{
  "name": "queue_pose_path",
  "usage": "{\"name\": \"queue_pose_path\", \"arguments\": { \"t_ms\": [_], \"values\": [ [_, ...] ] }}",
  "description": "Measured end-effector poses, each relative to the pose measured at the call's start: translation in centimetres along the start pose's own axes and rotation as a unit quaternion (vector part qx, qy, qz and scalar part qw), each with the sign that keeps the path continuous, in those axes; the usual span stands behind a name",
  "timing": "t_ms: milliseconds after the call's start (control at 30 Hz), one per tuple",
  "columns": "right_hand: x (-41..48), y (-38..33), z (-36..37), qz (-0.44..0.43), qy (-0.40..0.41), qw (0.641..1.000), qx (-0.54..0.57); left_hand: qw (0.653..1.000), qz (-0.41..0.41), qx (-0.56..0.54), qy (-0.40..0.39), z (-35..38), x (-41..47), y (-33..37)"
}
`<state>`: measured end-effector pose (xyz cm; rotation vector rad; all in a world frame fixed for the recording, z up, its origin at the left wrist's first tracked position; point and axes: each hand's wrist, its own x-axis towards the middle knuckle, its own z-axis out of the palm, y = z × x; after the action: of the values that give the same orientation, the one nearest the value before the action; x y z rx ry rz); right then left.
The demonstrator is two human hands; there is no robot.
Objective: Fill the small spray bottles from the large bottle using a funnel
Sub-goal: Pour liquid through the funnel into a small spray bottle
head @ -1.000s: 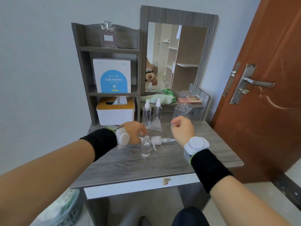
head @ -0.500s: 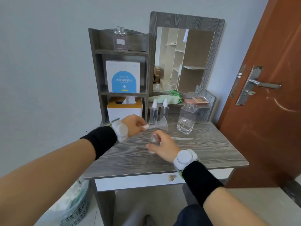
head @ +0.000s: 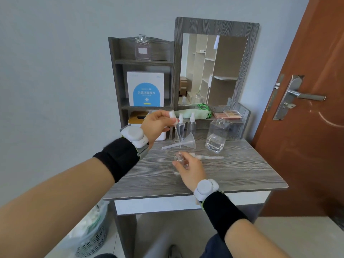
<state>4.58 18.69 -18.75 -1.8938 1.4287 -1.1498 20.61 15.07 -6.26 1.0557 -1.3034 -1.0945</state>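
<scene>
My right hand (head: 190, 169) grips a small clear bottle (head: 179, 161) with its neck open, standing on the grey table (head: 232, 175). My left hand (head: 157, 125) is raised above the table's back left and holds a white spray head (head: 173, 116) whose thin tube hangs down. A clear funnel (head: 189, 141) lies on its side behind the small bottle. The large square clear bottle (head: 216, 135) stands uncapped at the right. Its white pump (head: 204, 157) lies flat on the table. Two capped small spray bottles (head: 186, 125) stand at the back.
A shelf unit holds a perfume bottle (head: 143, 48), a white and blue box (head: 146, 91) and a tissue box (head: 136, 117). A mirror (head: 214, 69) stands behind. A brown door (head: 312, 108) is close at the right. A bin (head: 91, 231) sits under the table's left side.
My left hand lifted the spray head up and away from the small bottle. My right hand came down and took hold of that bottle. The camera drew back.
</scene>
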Motion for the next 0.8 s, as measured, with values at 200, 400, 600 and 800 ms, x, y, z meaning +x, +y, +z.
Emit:
{"name": "queue_pose_path", "arguments": {
  "t_ms": [200, 400, 600, 800],
  "values": [
    [0.1, 0.1, 0.0, -0.007, 0.001, 1.000, -0.010, 0.996, 0.029, 0.081, -0.027, 0.6, -0.4, -0.4],
    [0.1, 0.4, 0.1, -0.006, 0.002, 1.000, -0.009, 0.987, 0.033, 0.147, -0.057, 0.9, -1.3, -2.2],
    [0.0, 0.3, 0.4, 0.016, 0.019, 1.000, -0.004, 0.932, 0.050, 0.351, -0.080, 1.4, -2.7, -4.3],
    [0.0, 0.9, 0.6, 0.026, 0.033, 0.999, 0.015, 0.875, 0.085, 0.469, -0.086, 1.6, -2.1, -4.5]
  ]
}}
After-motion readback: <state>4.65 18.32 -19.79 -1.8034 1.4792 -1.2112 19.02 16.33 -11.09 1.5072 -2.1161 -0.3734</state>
